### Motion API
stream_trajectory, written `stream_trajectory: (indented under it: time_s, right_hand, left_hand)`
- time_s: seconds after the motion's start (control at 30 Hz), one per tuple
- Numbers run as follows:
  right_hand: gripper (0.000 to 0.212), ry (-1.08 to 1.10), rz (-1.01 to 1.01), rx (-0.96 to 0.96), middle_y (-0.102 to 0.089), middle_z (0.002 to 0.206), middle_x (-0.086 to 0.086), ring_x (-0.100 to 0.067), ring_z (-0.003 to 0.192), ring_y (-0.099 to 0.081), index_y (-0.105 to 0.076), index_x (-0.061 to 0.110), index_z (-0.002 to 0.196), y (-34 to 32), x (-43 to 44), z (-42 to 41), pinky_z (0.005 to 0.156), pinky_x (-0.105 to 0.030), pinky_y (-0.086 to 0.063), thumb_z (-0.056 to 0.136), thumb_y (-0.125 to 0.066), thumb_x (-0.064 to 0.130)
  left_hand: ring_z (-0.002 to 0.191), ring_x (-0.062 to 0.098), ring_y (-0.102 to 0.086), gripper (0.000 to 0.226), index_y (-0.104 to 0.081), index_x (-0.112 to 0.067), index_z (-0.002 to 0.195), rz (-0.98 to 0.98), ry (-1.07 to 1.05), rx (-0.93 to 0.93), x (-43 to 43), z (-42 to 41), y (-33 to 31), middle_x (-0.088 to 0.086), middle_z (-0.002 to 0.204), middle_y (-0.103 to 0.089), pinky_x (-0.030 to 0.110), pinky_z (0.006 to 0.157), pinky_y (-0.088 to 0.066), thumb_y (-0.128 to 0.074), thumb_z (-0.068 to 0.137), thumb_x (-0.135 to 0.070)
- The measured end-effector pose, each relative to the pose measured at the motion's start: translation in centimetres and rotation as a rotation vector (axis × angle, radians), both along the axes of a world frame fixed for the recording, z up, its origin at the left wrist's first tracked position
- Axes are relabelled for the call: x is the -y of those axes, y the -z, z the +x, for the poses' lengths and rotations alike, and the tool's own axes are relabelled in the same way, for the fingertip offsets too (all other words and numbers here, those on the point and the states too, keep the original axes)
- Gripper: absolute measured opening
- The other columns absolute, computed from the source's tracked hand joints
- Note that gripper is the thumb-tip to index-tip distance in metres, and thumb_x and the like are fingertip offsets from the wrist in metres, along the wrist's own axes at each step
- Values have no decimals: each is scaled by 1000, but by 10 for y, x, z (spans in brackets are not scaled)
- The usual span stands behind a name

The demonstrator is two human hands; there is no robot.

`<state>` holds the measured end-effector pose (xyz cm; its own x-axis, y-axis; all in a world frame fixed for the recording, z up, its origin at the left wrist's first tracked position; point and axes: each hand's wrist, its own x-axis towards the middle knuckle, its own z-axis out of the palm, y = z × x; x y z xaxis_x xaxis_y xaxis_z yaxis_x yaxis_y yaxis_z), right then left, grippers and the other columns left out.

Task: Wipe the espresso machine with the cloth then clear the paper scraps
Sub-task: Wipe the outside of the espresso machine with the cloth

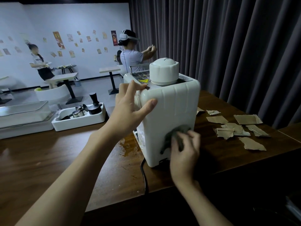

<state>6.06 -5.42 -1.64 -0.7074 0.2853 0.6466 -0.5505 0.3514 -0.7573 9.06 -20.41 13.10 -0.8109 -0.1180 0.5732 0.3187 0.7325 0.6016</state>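
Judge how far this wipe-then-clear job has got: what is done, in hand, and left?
Done: nothing visibly finished; which faces are already wiped cannot be told. In hand: the left hand grips the espresso machine at its top corner while the right hand presses the grey cloth against its lower face. Left: the paper scraps lie on the table right of the machine, not yet cleared.

An espresso machine (pixel 169 111) stands on a desk (pixel 48 160), a cloth (pixel 177 132) against its near side, paper scraps (pixel 241 129) lying to its right, a tray (pixel 78 123) to its left.
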Motion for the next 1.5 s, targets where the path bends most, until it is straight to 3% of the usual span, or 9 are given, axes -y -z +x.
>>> stream_trajectory:
  time_s: [0.13,0.37,0.53,0.67,0.9,1.13,1.23,1.37,1.5]
  right_hand:
    - [19,59,-90,14,-50,114,-7,1,104,-45,-69,0,106,-9,-10,-13,90,-2,-38,87,-69,3]
    - [49,-9,103,-57,-40,137,-15,-26,131,-41,-62,3,126,10,38,30,108,-34,-39,93,-57,38]
    - [32,-18,238,-176,-47,131,-20,-30,123,-51,-66,0,120,17,11,5,101,-43,-49,91,-67,13]
    - [33,98,11,-82,-52,126,-21,-20,117,-49,-65,-3,119,-5,-20,-29,102,-18,-41,87,-69,1]
    - [29,0,32,-156,-49,131,-12,-25,124,-51,-68,5,119,-6,23,4,101,-41,-46,95,-59,18]
    - [23,-160,268,-419,-53,124,-9,-33,105,-62,-72,6,113,-11,25,12,94,-41,-50,96,-62,16]
    - [23,-43,139,-320,-55,122,-13,-31,110,-60,-72,5,112,-19,5,-11,96,-40,-50,91,-66,12]
    - [24,39,18,-216,-58,118,-20,-24,114,-55,-71,-3,108,-35,-10,-23,103,-14,-39,83,-72,0]
    - [26,-9,-9,-202,-57,120,-15,-22,117,-53,-70,1,111,-34,10,-4,102,-24,-43,87,-70,9]
  left_hand:
    - [124,29,-46,39,-38,-57,110,-6,4,-6,1,-1,1,-9,119,-35,54,104,-46,-55,78,-74]
    - [127,23,-40,40,-38,-58,110,1,0,-8,1,-1,2,-7,123,-36,53,109,-41,-55,77,-73]
    - [128,24,-40,41,-39,-58,111,-5,11,0,3,-1,1,-9,122,-35,53,108,-42,-55,78,-74]
    - [126,29,-44,42,-39,-60,112,2,7,-2,4,-3,3,-14,121,-33,54,105,-46,-56,77,-78]
    - [126,28,-46,34,-40,-66,107,25,2,-45,2,-6,7,-16,119,-35,52,105,-46,-57,78,-75]
    - [132,22,-43,37,-40,-67,108,21,0,-46,0,-3,5,-9,127,-38,50,107,-45,-55,77,-79]
    - [134,22,-43,36,-39,-69,105,32,11,-24,0,-3,4,-9,130,-38,52,108,-45,-53,75,-84]
    - [132,25,-44,39,-38,-69,104,21,15,3,0,-2,2,-12,131,-36,53,105,-47,-51,72,-88]
    - [130,25,-45,39,-39,-69,104,35,11,-17,-2,-2,4,-11,129,-37,53,105,-47,-51,72,-88]
